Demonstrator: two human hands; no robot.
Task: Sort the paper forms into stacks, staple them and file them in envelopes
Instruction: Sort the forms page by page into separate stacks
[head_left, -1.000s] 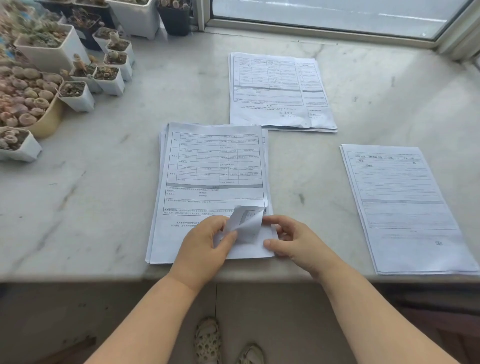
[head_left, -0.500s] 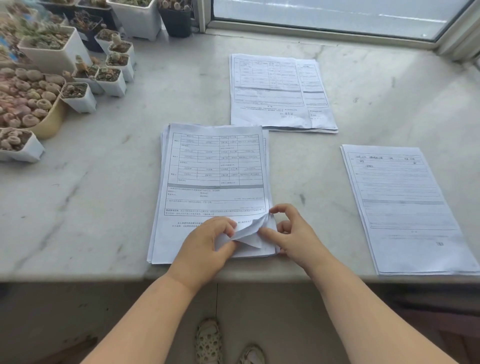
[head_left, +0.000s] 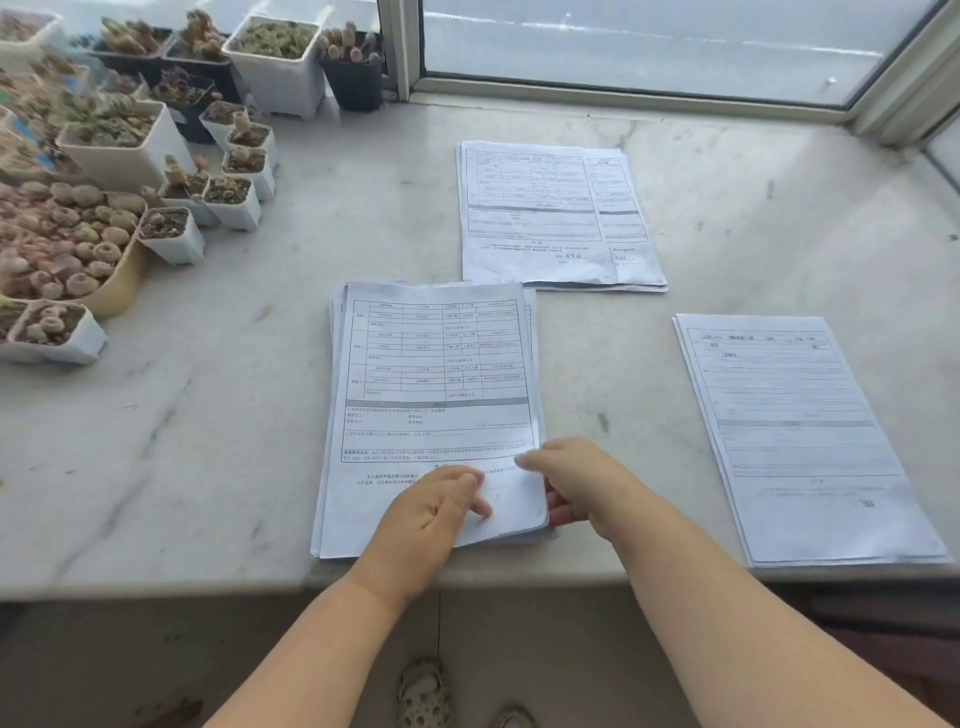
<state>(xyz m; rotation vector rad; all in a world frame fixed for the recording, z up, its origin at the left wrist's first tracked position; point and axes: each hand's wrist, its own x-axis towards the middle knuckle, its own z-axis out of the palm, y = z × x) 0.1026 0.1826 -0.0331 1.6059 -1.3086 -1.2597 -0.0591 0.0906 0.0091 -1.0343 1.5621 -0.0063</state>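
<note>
Main pile of forms (head_left: 434, 395) sits at the near edge of the marble ledge (head_left: 208, 415), w/ two sorted stacks apart from it: far stack (head_left: 550, 218) toward the window and right stack (head_left: 795, 431) off to the side. Left hand (head_left: 428, 512) rests on the pile's lower part, thumb and finger pinching the sheet near its corner; right hand (head_left: 576, 480) grips the right corner edge, fingers curled under. Risk: pinch could take 2+ sheets at once, so a form lands in the wrong stack. Pile's bottom edge is close to the ledge lip, so a hard pull may drag sheets off. No stapler or envelopes in view
</note>
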